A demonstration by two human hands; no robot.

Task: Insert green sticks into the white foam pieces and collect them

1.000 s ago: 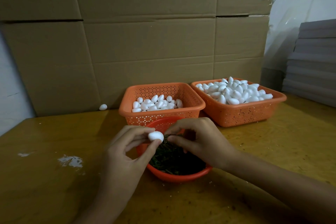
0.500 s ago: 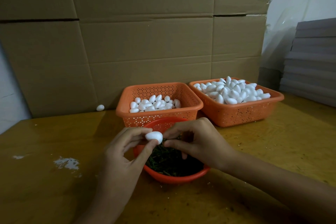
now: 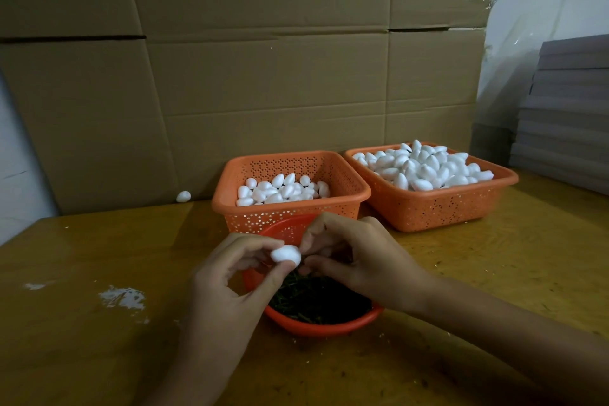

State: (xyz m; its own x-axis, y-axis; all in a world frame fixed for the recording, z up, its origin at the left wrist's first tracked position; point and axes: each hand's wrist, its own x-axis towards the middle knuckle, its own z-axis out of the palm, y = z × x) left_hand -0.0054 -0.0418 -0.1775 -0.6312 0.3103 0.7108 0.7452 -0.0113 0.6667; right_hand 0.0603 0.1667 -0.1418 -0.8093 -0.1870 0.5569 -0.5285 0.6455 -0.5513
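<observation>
Now our left hand (image 3: 230, 277) pinches a white foam piece (image 3: 286, 254) over the 10 o'clock rim of the red bowl (image 3: 316, 330) of green sticks (image 3: 316, 300), while our right hand (image 3: 362, 260), at the foam's 3 o'clock, closes thumb and forefinger at its tip; whether a stick sits between them we cannot tell. Pushing off-axis could bend a thin stick or burst it through the soft foam's side.

You hold one white, egg-shaped foam piece (image 3: 286, 255) sideways just above the dark green sticks (image 3: 316, 300). A small foam heap (image 3: 283, 189) lies at 12 o'clock, a fuller heap (image 3: 425, 168) at 2, a stray piece (image 3: 183, 196) at 10.
</observation>
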